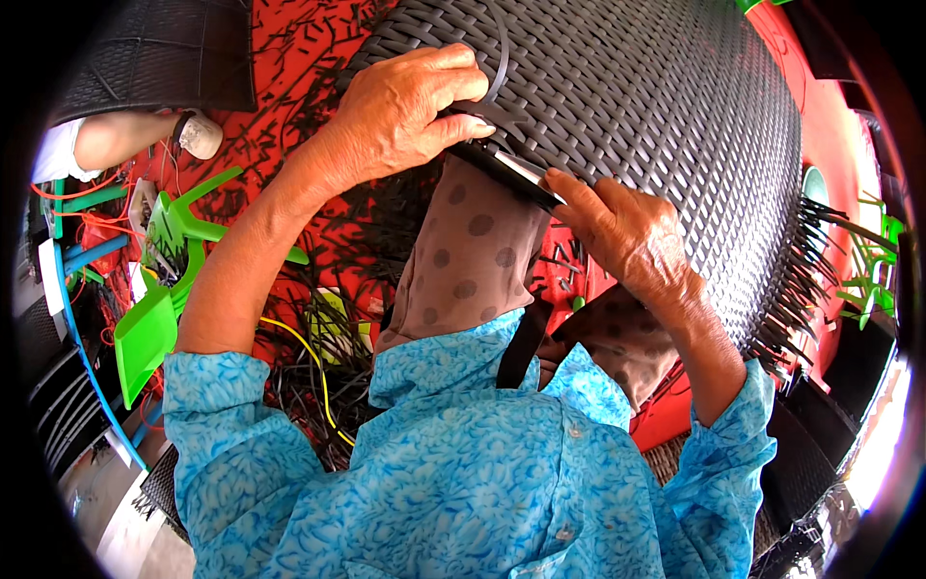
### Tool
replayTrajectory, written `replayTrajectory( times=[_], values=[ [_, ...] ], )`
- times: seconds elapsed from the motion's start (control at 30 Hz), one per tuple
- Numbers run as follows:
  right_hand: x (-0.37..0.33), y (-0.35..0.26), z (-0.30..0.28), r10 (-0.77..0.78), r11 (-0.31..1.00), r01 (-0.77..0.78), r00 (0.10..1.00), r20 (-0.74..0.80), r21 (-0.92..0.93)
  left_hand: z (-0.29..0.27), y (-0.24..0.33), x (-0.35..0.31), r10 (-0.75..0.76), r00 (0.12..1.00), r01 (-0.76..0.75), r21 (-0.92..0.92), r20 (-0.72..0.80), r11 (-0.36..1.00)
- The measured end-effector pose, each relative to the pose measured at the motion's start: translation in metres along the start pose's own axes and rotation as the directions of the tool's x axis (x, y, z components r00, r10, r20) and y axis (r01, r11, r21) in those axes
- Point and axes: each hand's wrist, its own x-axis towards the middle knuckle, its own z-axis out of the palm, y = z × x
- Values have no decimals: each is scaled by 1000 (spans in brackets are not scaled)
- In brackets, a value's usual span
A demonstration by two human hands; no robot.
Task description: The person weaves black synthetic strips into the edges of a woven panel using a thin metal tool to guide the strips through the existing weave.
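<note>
A large panel of dark grey woven plastic strips (617, 87) leans in front of me over my lap. Its near edge is a dark bar (516, 169) with a bright, shiny face. My left hand (410, 111) is closed at the left end of that edge, thumb pressed down and fingers curled. A loose grey strip (503, 48) curves down to this hand and seems pinched in it, though the fingers partly hide it. At the bar's right end, my right hand (627, 227) grips the edge with thumb and fingers; what lies under its palm is hidden.
Many cut black strip ends litter the red floor (289, 58). Long strip ends (791, 299) stick out at the panel's right side. Bright green plastic pieces (145, 338) and a yellow cord (313, 357) lie left. Another person's foot (200, 135) shows at upper left.
</note>
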Motion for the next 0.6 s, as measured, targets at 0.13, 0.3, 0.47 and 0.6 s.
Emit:
replayTrajectory(
  times=[0.13,0.3,0.47,0.6],
  values=[
    [10,14,4,-99,992,95,994,-55,-85,-3,-4,7,-15,997,15,3,74,1000],
    [16,11,-5,-60,997,60,998,-4,54,-3,-7,9,-68,996,70,-32,57,997],
    [-12,12,-43,302,902,-383,890,342,199,-8,-5,1,-101,988,123,-197,115,973],
    [-23,20,-48,354,697,-567,805,477,439,-8,-9,3,-225,948,296,-360,227,885]
  ],
)
